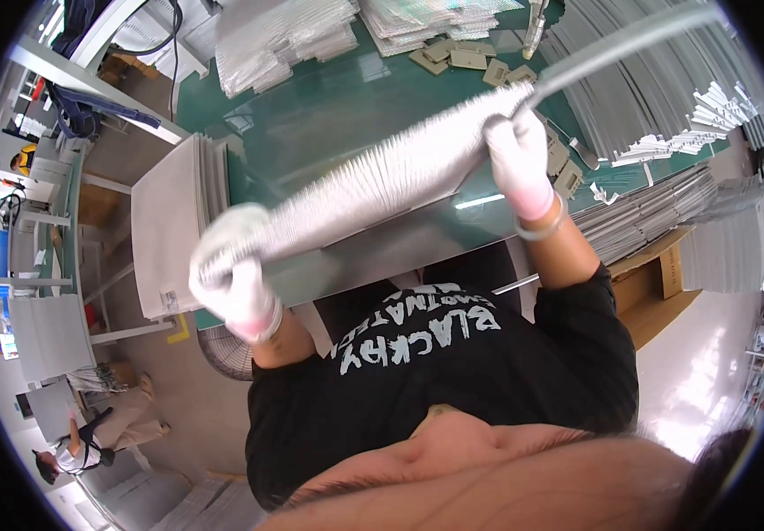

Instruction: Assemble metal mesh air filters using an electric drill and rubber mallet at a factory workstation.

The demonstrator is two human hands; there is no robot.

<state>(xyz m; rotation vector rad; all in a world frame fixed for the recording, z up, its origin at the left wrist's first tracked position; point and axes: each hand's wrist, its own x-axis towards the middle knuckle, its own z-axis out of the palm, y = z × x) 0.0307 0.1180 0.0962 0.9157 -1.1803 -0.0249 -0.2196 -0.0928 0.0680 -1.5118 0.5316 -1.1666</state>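
A long white pleated strip (391,173), its fine folds fanned along the upper edge, stretches slantwise above the green table (329,111). My left hand (238,288), in a white glove, is closed around its lower left end. At the upper right end, my gloved right hand (520,159) grips it with fingers wrapped around the edge. A blurred pale grey bar (625,51) runs from beside my right hand toward the upper right; whether it joins the pleated strip I cannot tell.
Bubble-wrap sheets (284,40) lie along the far table edge near small beige plastic pieces (468,58). A stack of pale panels (174,226) stands at left. Long grey strips (638,80) pile up at right, above an open cardboard box (656,296). A co-worker (99,434) is at lower left.
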